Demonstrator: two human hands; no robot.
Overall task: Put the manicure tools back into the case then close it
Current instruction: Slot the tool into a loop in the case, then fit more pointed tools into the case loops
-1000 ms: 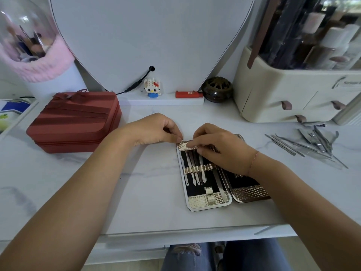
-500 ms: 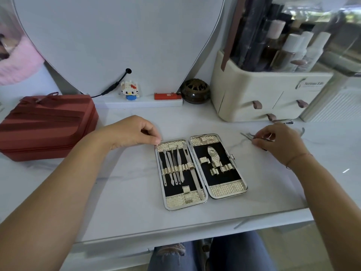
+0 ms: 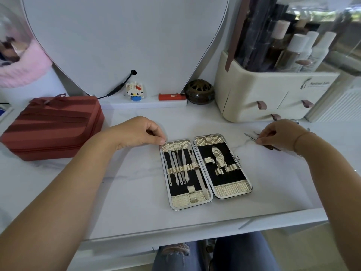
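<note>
The manicure case (image 3: 232, 189) lies open and flat on the white table, gold-trimmed with black lining. Its left half holds several thin steel tools (image 3: 180, 165) under an elastic band. Its right half holds one clipper (image 3: 218, 156). My left hand (image 3: 139, 132) rests at the case's top left corner, fingers curled, fingertips touching the rim. My right hand (image 3: 278, 133) is to the right of the case, pinching a thin metal tool (image 3: 251, 137) from the loose tools lying on the table there. Most of that pile is hidden under the hand.
A red zip case (image 3: 52, 126) sits at the left. A beige cosmetics organizer (image 3: 263, 94) with bottles stands at the back right. A heart-shaped mirror (image 3: 125, 36), a small block figure (image 3: 135, 91), a red item (image 3: 172, 97) and a dark round pot (image 3: 199, 91) line the back.
My right hand left the case's top and went right to the loose tools, where it now pinches one. My left hand stayed at the case's corner.
</note>
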